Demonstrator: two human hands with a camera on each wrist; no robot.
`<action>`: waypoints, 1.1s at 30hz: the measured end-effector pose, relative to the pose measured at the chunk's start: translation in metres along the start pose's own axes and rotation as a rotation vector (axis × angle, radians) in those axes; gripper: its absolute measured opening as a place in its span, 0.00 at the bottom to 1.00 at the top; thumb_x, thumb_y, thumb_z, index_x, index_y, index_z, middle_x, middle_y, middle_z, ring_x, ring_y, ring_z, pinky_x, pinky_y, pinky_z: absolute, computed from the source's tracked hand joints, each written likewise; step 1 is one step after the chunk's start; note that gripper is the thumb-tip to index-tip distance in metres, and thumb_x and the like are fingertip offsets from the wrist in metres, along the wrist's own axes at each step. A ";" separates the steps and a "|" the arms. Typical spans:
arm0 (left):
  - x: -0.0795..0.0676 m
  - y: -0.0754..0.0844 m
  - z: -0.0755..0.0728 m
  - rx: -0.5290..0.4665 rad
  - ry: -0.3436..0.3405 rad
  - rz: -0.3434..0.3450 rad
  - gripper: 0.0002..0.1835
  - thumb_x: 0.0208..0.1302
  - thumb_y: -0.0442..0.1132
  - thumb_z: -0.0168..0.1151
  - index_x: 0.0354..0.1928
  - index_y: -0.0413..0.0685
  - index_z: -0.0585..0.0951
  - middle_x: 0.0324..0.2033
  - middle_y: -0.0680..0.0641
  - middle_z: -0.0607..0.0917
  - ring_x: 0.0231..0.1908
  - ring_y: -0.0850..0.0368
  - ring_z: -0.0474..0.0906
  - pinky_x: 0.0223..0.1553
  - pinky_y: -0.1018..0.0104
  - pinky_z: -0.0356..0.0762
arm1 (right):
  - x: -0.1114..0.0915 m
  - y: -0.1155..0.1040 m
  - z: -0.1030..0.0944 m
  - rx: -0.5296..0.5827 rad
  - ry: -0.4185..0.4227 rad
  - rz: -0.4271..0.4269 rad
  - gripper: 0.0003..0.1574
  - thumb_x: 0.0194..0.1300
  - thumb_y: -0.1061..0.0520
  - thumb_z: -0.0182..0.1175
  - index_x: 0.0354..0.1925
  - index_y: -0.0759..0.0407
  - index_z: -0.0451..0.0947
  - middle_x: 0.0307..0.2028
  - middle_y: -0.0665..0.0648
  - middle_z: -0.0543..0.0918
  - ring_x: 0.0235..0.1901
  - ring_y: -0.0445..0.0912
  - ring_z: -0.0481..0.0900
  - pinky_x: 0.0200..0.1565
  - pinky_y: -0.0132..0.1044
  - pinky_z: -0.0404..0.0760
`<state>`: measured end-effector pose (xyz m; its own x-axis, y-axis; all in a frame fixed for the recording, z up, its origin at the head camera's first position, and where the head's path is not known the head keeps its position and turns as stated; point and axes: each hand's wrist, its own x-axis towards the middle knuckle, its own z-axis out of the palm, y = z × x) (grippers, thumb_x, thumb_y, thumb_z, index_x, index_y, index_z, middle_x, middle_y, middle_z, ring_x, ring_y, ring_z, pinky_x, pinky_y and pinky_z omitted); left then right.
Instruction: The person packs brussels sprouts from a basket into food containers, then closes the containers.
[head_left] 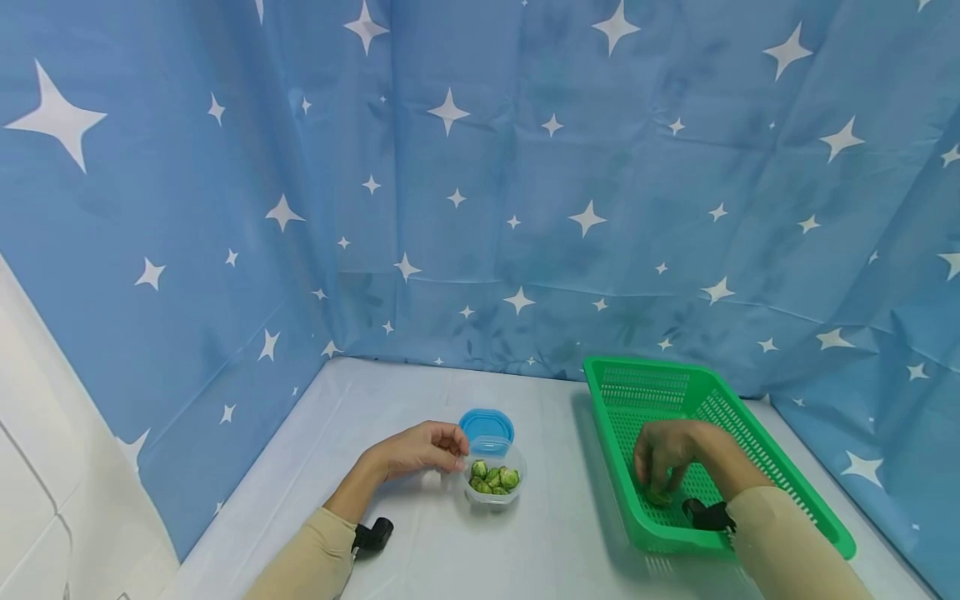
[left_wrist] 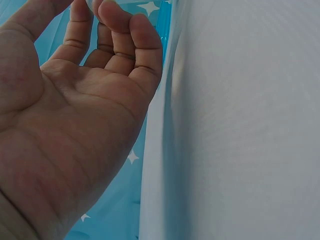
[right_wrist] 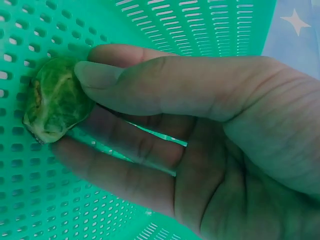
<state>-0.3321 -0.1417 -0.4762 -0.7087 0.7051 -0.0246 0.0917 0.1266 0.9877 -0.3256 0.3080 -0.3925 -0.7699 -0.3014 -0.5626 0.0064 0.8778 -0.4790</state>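
In the head view, a small clear plastic container (head_left: 491, 498) holds several Brussels sprouts (head_left: 495, 477). My left hand (head_left: 422, 447) is at its left side, fingertips and thumb pinching the rim. The left wrist view shows the palm (left_wrist: 80, 115) and bent fingers, with a sliver of clear plastic at the top edge; the thumb tip is out of frame. Inside a green basket (head_left: 611, 467) on the right, my right hand (head_left: 670, 452) reaches down to the bottom. Its thumb and fingers pinch a single Brussels sprout (right_wrist: 60, 100) against the perforated floor.
A blue lid (head_left: 486, 425) lies just behind the clear container on the white tabletop (head_left: 540, 533). The basket's tall slotted walls surround the right hand. A blue curtain with white stars (head_left: 517, 167) borders the table at the back and sides.
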 end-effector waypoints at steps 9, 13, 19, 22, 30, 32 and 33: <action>0.000 0.000 0.000 -0.002 0.000 -0.007 0.20 0.67 0.34 0.69 0.52 0.25 0.76 0.36 0.52 0.82 0.35 0.59 0.75 0.39 0.64 0.75 | -0.002 -0.001 0.002 0.007 -0.026 0.008 0.13 0.53 0.77 0.71 0.34 0.64 0.86 0.35 0.61 0.85 0.34 0.54 0.87 0.38 0.50 0.89; -0.001 0.000 0.000 0.000 -0.003 -0.007 0.20 0.67 0.34 0.69 0.52 0.26 0.76 0.36 0.52 0.82 0.35 0.59 0.75 0.39 0.63 0.75 | -0.001 0.001 0.001 -0.002 -0.029 0.003 0.15 0.51 0.78 0.70 0.34 0.64 0.85 0.35 0.61 0.85 0.34 0.52 0.86 0.38 0.50 0.89; 0.000 0.000 0.000 0.006 -0.009 -0.003 0.20 0.68 0.34 0.69 0.53 0.26 0.76 0.36 0.52 0.82 0.35 0.59 0.75 0.40 0.63 0.75 | 0.001 0.003 0.000 0.013 -0.021 0.001 0.15 0.50 0.79 0.68 0.34 0.65 0.85 0.34 0.61 0.84 0.33 0.51 0.85 0.38 0.50 0.89; 0.000 0.000 0.000 0.008 -0.008 -0.002 0.19 0.68 0.34 0.68 0.53 0.26 0.76 0.36 0.53 0.82 0.35 0.60 0.75 0.40 0.63 0.75 | 0.000 0.003 0.001 0.027 -0.002 -0.004 0.14 0.51 0.79 0.67 0.34 0.66 0.85 0.34 0.61 0.85 0.32 0.51 0.85 0.38 0.49 0.89; 0.000 -0.001 0.000 0.011 -0.005 -0.004 0.19 0.68 0.35 0.69 0.52 0.27 0.77 0.36 0.52 0.82 0.35 0.59 0.75 0.40 0.63 0.76 | 0.006 0.009 -0.007 0.016 0.071 -0.241 0.13 0.55 0.75 0.62 0.38 0.67 0.84 0.36 0.60 0.85 0.34 0.50 0.83 0.38 0.50 0.88; 0.000 -0.001 0.000 0.011 -0.004 -0.006 0.19 0.68 0.35 0.69 0.52 0.28 0.77 0.36 0.52 0.82 0.35 0.59 0.75 0.40 0.63 0.76 | 0.009 0.012 -0.011 -0.016 0.109 -0.326 0.13 0.56 0.74 0.62 0.39 0.66 0.85 0.36 0.60 0.86 0.34 0.49 0.83 0.37 0.50 0.87; 0.000 -0.001 0.000 0.011 -0.004 -0.007 0.18 0.68 0.35 0.69 0.52 0.28 0.77 0.36 0.52 0.82 0.35 0.59 0.75 0.40 0.63 0.76 | 0.011 0.014 -0.013 -0.035 0.126 -0.370 0.13 0.57 0.74 0.61 0.40 0.65 0.85 0.36 0.60 0.86 0.34 0.48 0.83 0.37 0.49 0.86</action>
<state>-0.3324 -0.1421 -0.4774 -0.7067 0.7068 -0.0318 0.0944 0.1387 0.9858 -0.3419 0.3215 -0.3966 -0.7883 -0.5539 -0.2678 -0.3068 0.7311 -0.6094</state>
